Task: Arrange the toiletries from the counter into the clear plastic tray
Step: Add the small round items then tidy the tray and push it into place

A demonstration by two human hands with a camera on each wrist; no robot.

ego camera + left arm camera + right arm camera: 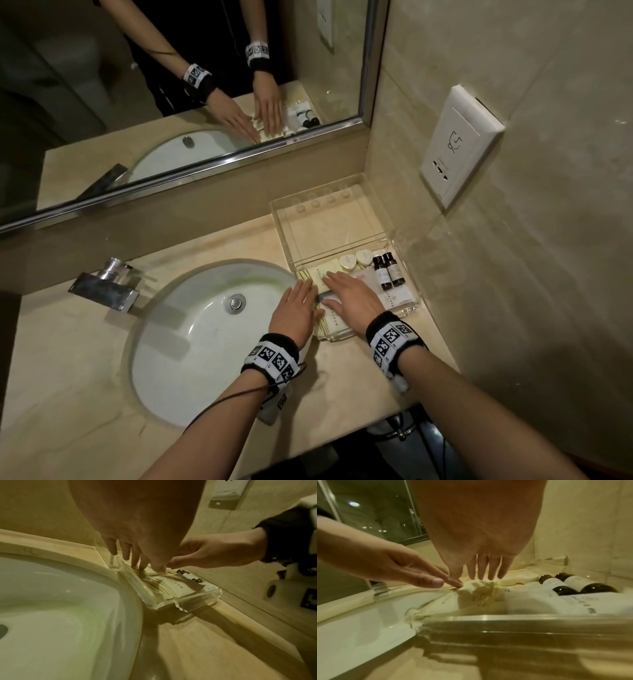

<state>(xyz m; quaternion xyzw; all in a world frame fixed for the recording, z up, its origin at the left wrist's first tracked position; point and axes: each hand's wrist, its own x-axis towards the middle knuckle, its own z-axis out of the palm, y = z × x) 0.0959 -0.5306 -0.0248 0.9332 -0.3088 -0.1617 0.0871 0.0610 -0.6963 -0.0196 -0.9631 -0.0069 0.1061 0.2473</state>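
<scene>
The clear plastic tray (329, 233) stands on the counter right of the sink, against the wall. Its near half holds a stack of cream flat packets (317, 275), two heart-shaped soaps (356, 260), two dark bottles (388, 270) lying side by side, and white sachets (394, 298). My left hand (301, 298) lies flat with straight fingers on the packets at the tray's left edge. Beside it, my right hand (346, 291) rests flat on the same packets (479, 592), its fingers (486, 568) straight. The left fingertips (135, 562) touch the packets (171, 588) just inside the tray wall (197, 599).
A white sink basin (205, 325) lies directly left of the tray, with a chrome faucet (106, 287) at its far left. A mirror (171, 85) runs along the back. A wall socket plate (459, 147) sits above the tray. The tray's far half is bare.
</scene>
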